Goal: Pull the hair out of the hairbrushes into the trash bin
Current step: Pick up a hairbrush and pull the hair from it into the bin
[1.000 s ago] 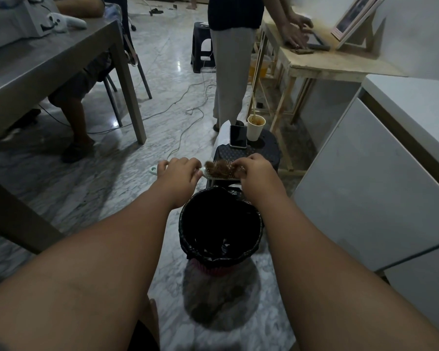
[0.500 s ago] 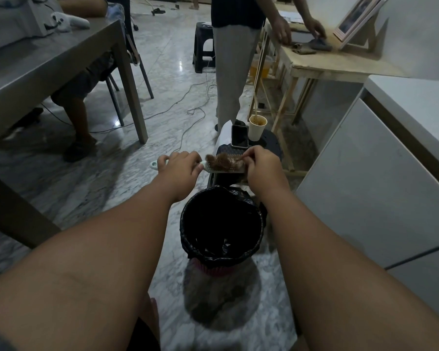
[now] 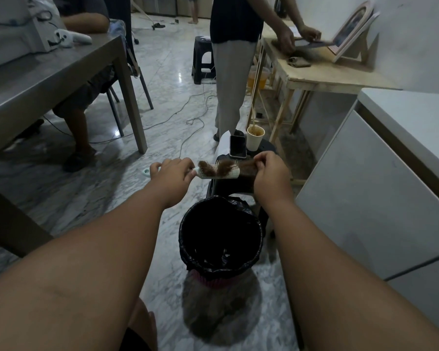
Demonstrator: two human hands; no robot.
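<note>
Marble floor (image 3: 178, 117) spreads beneath both hands, with a trash bin (image 3: 213, 281) directly below and between them. Its black liner (image 3: 241, 206) is dark inside, and we cannot tell whether any hair lies in it. We see the left hand (image 3: 174, 173) curled round the handle of a white hairbrush (image 3: 230, 174), held level above the bin's far edge. The right hand (image 3: 269, 173) pinches a tuft of brown hair (image 3: 246, 166) drawn sideways off the bristles, and more hair clings nearer the left hand. Just beyond the hands stands a dark stool (image 3: 226, 190) bearing a phone (image 3: 237, 146) and a paper cup (image 3: 254, 143) with brownish contents. A grey table (image 3: 48, 79) lies beyond the left hand, and a white cabinet (image 3: 365, 186) stands beside the right arm.
</note>
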